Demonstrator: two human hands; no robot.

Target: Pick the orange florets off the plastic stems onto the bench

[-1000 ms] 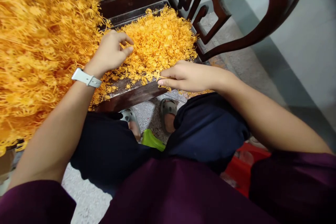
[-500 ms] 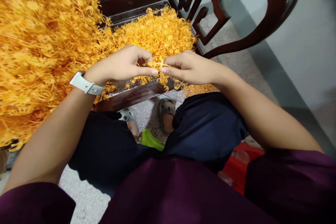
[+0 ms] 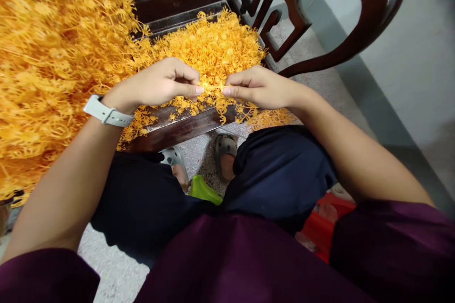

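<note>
My left hand (image 3: 163, 83), with a white watch (image 3: 105, 112) on its wrist, and my right hand (image 3: 258, 87) meet over the front edge of a dark wooden chair seat (image 3: 185, 128). Both pinch the same orange plastic strip of small parts (image 3: 213, 90), stretched between their fingertips. Behind the hands a small heap of loose orange pieces (image 3: 213, 45) lies on the seat. A far bigger tangled mass of orange plastic strips (image 3: 53, 57) fills the left side. A few loose pieces hang off the seat edge below my right hand.
The chair's carved back and curved armrest (image 3: 341, 38) rise behind and to the right. My knees in dark trousers and my feet in grey sandals (image 3: 225, 144) are below, on a speckled floor. A green object (image 3: 202, 189) and a red container (image 3: 325, 227) sit near my legs.
A second ago my left hand was picking in the heap while my right held a strip at the seat edge. The hands then came together and now pinch one strip between them.
</note>
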